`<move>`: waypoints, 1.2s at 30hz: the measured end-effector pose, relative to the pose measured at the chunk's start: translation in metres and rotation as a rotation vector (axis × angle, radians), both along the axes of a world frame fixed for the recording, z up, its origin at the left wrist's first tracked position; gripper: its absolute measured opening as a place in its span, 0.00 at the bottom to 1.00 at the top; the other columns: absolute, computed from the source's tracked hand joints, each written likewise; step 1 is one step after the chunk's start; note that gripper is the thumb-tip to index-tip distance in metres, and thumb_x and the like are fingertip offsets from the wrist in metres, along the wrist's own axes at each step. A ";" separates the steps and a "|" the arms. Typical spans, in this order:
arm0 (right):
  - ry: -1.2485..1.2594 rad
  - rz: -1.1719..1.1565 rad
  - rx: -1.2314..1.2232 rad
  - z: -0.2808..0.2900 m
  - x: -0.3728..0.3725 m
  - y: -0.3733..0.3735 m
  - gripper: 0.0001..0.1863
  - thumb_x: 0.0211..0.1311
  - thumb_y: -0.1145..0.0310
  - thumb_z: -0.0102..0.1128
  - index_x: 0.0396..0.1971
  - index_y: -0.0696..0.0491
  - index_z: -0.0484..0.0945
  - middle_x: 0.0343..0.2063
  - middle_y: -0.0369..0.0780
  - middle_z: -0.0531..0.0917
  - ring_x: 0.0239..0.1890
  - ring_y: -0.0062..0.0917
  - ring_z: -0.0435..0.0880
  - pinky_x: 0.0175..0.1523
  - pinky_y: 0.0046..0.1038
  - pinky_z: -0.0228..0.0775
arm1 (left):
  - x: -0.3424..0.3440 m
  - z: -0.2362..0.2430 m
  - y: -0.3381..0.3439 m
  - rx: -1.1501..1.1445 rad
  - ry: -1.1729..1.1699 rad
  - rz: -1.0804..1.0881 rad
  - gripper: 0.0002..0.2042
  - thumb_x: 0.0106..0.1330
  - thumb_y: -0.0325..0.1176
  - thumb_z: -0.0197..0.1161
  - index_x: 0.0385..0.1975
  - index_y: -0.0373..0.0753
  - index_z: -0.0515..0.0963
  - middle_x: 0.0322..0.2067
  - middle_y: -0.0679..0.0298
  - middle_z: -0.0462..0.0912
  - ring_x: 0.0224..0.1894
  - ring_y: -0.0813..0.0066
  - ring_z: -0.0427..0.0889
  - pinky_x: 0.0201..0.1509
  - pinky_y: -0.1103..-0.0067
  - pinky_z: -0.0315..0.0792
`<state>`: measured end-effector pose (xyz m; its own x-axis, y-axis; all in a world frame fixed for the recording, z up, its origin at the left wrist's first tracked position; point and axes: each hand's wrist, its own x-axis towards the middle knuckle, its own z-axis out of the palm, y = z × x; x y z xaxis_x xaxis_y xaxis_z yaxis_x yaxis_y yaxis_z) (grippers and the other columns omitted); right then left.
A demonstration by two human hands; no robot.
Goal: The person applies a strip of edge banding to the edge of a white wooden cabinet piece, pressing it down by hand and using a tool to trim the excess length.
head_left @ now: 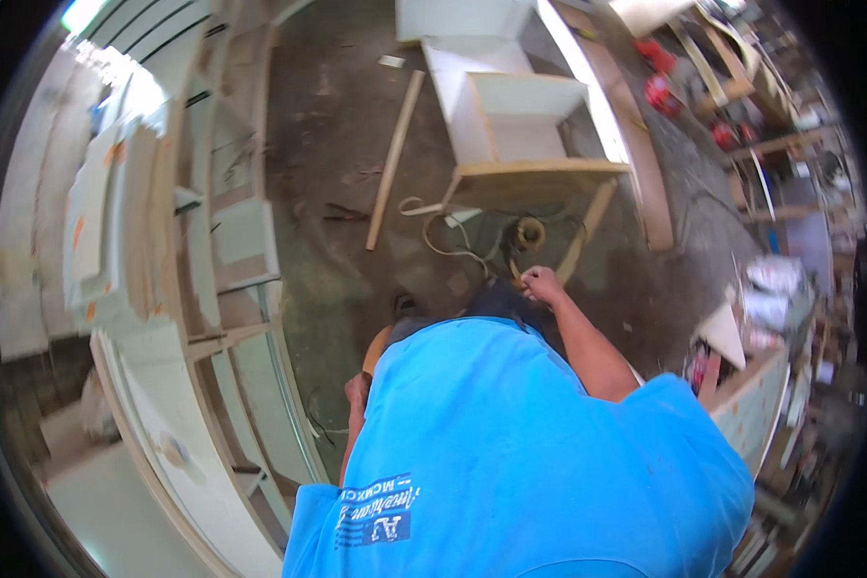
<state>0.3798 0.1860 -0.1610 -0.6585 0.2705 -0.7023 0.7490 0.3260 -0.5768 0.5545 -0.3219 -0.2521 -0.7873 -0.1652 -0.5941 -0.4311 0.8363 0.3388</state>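
Note:
My right hand is closed at the right of my dark-clad legs, a narrow yellowish piece by its fingertips; what it grips is unclear. A coiled tan roll lies beyond it, near loops of pale strip. My left hand, low beside my blue shirt, has curled fingers at an orange-tan object, mostly hidden by my body. Above the roll stands a white cabinet carcass with wooden edges. A long wooden batten and a dark plier-like tool lie on the floor.
Tall open cabinet frames and stacked pale panels line my left. A long board runs beside the carcass. Red objects, timber and bundled white material crowd the right, with a panel edge near my right elbow.

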 end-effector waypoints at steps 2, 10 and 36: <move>-0.084 -0.045 -0.049 0.007 0.029 -0.002 0.07 0.60 0.68 0.57 0.31 0.55 0.80 0.23 0.37 0.82 0.23 0.22 0.81 0.26 0.23 0.71 | -0.004 0.014 -0.006 0.133 0.043 -0.028 0.12 0.56 0.40 0.55 0.22 0.39 0.81 0.30 0.51 0.84 0.37 0.52 0.83 0.40 0.62 0.73; -0.271 -0.078 0.272 -0.022 0.223 0.036 0.09 0.55 0.65 0.62 0.30 0.55 0.83 0.24 0.40 0.83 0.22 0.30 0.82 0.26 0.32 0.73 | -0.065 0.049 0.007 0.815 -0.290 0.521 0.15 0.55 0.40 0.51 0.12 0.37 0.70 0.14 0.59 0.72 0.19 0.68 0.72 0.25 0.72 0.64; -0.310 0.565 0.446 -0.120 0.339 0.216 0.12 0.50 0.61 0.62 0.32 0.49 0.85 0.32 0.41 0.86 0.38 0.32 0.86 0.43 0.37 0.77 | -0.168 -0.006 0.187 0.029 -0.220 -0.517 0.16 0.55 0.44 0.61 0.32 0.37 0.84 0.32 0.47 0.85 0.42 0.53 0.85 0.47 0.68 0.76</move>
